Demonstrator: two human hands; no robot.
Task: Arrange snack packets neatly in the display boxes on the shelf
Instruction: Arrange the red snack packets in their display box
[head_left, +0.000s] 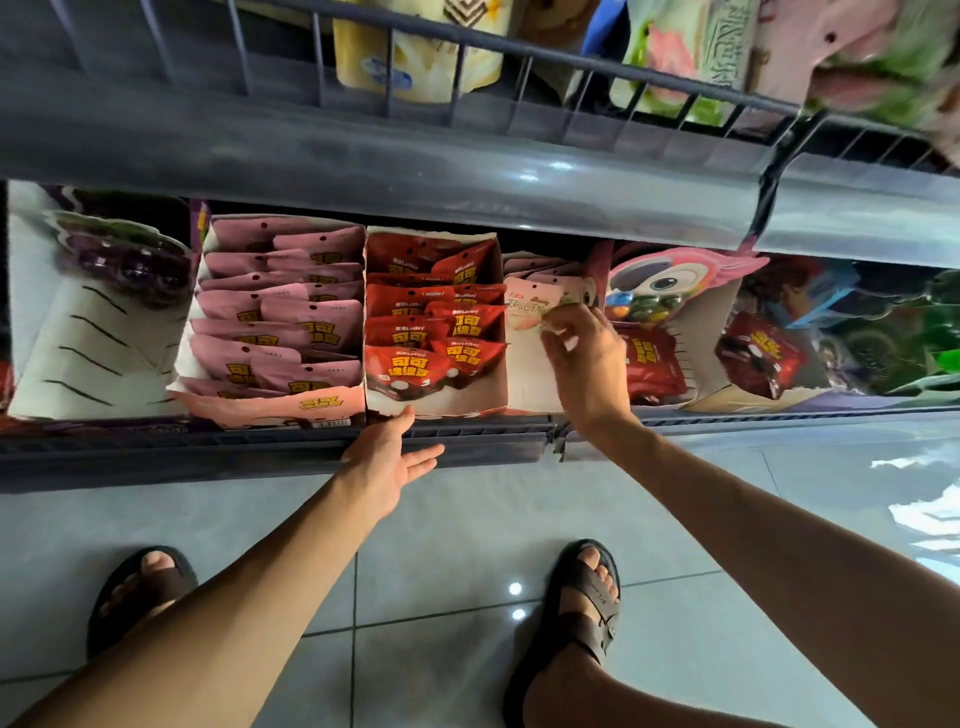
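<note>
Shelf (208, 447): carried a row of display boxes, fronts lined up along its front edge.
Pink box (270, 405): left of centre; filled with pink packets (280, 312) standing in overlapping rows, labels facing forward.
Red box (441, 400): touching the pink box's right wall; filled the same way with red packets (410, 332).
Third box (524, 374): just right of the red box; a few pale packets stacked at its rear, its front floor bare.
Pale packet (540, 306): the item in hand; held upright over the third box, near the rear stack.
Right hand (584, 358): fingers curled and pinching the pale packet's right edge, probably to seat it in line with the stack.
Left hand (387, 457): fingers straight and spread, holding nothing; thumb tip at the red box's front wall, likely to steady it. Contact could not be confirmed.
Left box (93, 353): at the shelf's left end; white interior, no packets visible.
Right box (711, 322): beyond the right hand; red packets lying loose and tilted, apparently still to be arranged.
</note>
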